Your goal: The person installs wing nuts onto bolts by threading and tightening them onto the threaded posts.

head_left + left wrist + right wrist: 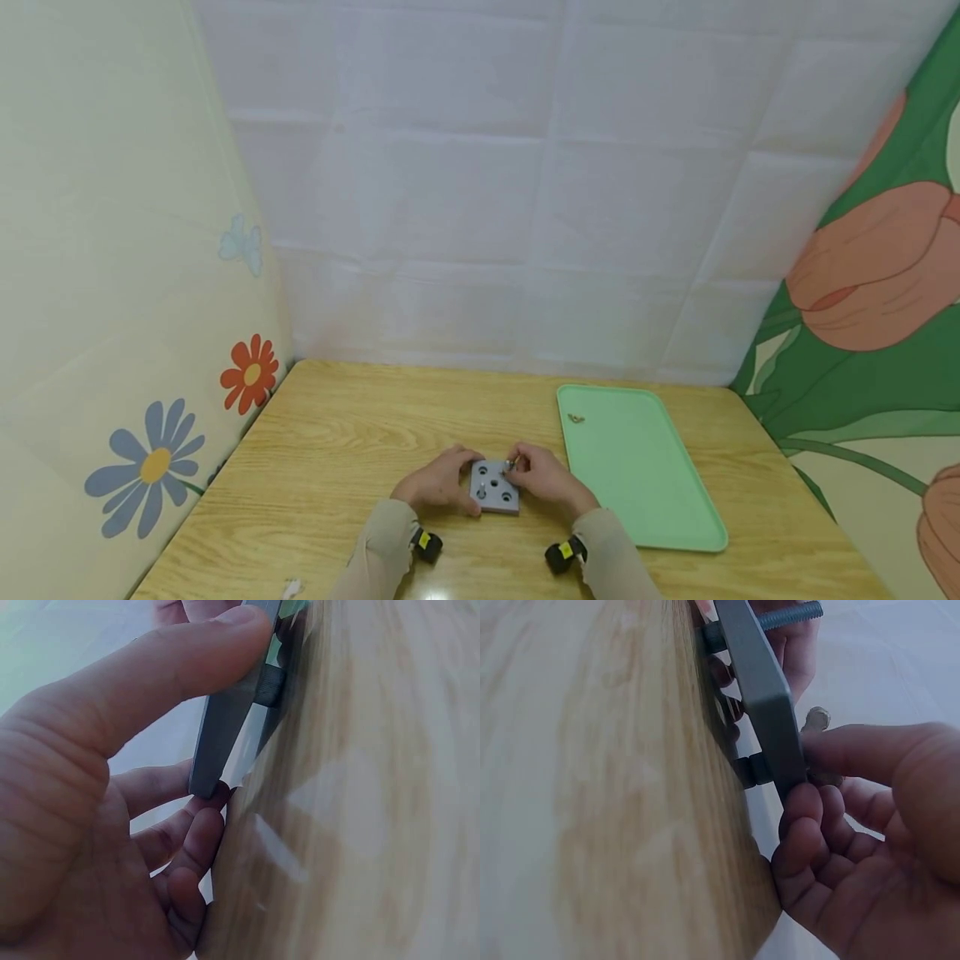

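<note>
A grey metal plate (496, 503) with several holes lies between both hands. My left hand (442, 483) grips its left side, and the left wrist view shows the thumb on the near edge of the plate (225, 724) and fingers at the far end. One threaded bolt (791, 615) sticks up through the plate (769, 712); bolt heads (755, 770) show beneath it, holding it off the table. At the far right corner, my right hand (547, 479) pinches a small metal wing nut (817, 718), partly hidden by the thumb. Whether a bolt end sits inside it I cannot tell.
Right of the hands lies a light green tray (637, 475), with a small brass-coloured wing nut (575, 418) near its far left corner. A small whitish item (292, 588) is at the near left of the wooden table (337, 433). Cloth-covered walls stand behind and at both sides.
</note>
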Demonstrator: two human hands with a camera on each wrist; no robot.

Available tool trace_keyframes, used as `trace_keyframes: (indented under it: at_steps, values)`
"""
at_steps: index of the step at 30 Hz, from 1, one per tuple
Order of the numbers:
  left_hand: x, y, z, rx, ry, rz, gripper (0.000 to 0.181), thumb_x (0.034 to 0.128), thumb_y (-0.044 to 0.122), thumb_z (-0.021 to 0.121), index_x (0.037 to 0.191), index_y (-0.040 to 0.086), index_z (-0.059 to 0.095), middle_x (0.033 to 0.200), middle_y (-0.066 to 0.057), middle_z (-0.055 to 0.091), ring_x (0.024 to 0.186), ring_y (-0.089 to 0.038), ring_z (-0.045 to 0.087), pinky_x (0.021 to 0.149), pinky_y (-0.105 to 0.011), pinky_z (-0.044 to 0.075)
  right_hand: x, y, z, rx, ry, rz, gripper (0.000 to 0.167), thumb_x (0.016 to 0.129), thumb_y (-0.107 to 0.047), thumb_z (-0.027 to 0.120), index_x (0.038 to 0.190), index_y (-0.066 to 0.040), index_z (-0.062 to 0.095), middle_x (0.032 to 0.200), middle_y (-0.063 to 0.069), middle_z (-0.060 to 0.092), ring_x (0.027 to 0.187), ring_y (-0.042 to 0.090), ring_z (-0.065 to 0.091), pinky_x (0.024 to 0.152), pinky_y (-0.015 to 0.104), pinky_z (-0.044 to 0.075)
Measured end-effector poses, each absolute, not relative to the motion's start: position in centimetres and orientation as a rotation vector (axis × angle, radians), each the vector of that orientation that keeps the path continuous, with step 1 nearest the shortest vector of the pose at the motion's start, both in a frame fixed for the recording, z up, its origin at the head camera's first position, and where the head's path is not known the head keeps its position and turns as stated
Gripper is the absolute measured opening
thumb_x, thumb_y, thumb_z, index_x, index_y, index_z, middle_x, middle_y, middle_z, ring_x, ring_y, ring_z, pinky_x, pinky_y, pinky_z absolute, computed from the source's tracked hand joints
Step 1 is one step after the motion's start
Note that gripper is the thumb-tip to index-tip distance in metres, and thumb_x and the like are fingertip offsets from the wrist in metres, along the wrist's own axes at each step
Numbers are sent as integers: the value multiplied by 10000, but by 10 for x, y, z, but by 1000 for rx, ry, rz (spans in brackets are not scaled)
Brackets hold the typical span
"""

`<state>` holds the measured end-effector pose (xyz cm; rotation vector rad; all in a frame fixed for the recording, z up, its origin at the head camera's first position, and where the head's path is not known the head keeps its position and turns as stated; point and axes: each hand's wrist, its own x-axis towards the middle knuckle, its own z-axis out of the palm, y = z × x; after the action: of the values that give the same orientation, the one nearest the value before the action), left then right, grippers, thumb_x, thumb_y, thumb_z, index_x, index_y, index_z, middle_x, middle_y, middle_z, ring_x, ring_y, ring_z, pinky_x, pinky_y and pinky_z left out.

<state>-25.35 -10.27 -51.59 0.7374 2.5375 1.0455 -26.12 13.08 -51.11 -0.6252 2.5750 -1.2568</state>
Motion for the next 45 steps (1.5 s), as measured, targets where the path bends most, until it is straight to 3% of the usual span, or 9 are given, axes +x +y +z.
trace_keyframes:
  at_steps: [4,7,12,16,20,27,36,40,45]
  values:
    - [-253,-102,-517,722,2538,1044,750,672,337,850,1318,159,513,1134,67,468,1027,-116,460,921,-344,400,-261,130,-511,-558,2557,-1280,113,854,-139,682,867,-103,576,716,-10,523,639,137,481,541,259,397]
    - [-253,-102,-517,716,2540,1043,745,667,337,853,1311,166,518,1131,69,468,1028,-117,461,923,-346,399,-260,129,-511,-498,2532,-1308,18,873,-76,595,875,-85,580,730,10,528,645,155,487,551,286,407]
    - [-253,-102,-517,712,2541,1051,749,664,337,856,1312,167,519,1133,74,470,1026,-117,461,922,-345,400,-261,126,-512,-422,2502,-1362,137,914,-20,456,877,-61,582,757,25,534,664,161,492,585,304,413]
    - [-253,-102,-517,712,2539,1050,747,668,334,856,1312,165,518,1126,74,471,1020,-117,460,913,-345,402,-262,128,-513,-513,2537,-1311,70,903,-56,551,961,-65,589,739,10,531,637,145,492,563,280,414]
    - [-253,-102,-516,711,2546,1037,752,671,346,852,1317,163,514,1127,72,471,1021,-119,461,911,-354,405,-263,131,-512,-626,2550,-1273,225,868,-105,644,1085,-80,590,714,1,527,605,133,481,539,263,404]
    - [-254,-102,-516,718,2547,1026,753,677,365,844,1323,172,509,1134,71,470,1029,-116,462,923,-356,401,-262,131,-511,-619,2554,-1267,89,869,-148,679,909,-121,605,700,-24,509,616,117,467,532,240,386]
    - [-252,-101,-515,702,2542,1036,747,680,356,843,1323,176,507,1131,67,471,1030,-124,463,926,-374,399,-261,130,-511,-523,2561,-1262,134,848,-176,697,868,-103,587,719,5,534,635,147,486,537,264,397]
    - [-252,-102,-515,704,2542,1046,761,668,345,850,1324,169,508,1131,64,475,1032,-126,466,937,-375,395,-261,128,-512,-469,2515,-1299,23,866,-83,593,888,-79,587,736,29,544,629,160,496,534,292,415]
    - [-252,-102,-516,701,2534,1062,763,659,330,857,1320,166,514,1131,65,478,1035,-127,468,942,-376,393,-260,126,-512,-423,2499,-1347,139,911,-35,459,894,-59,594,760,33,550,649,161,498,545,295,410]
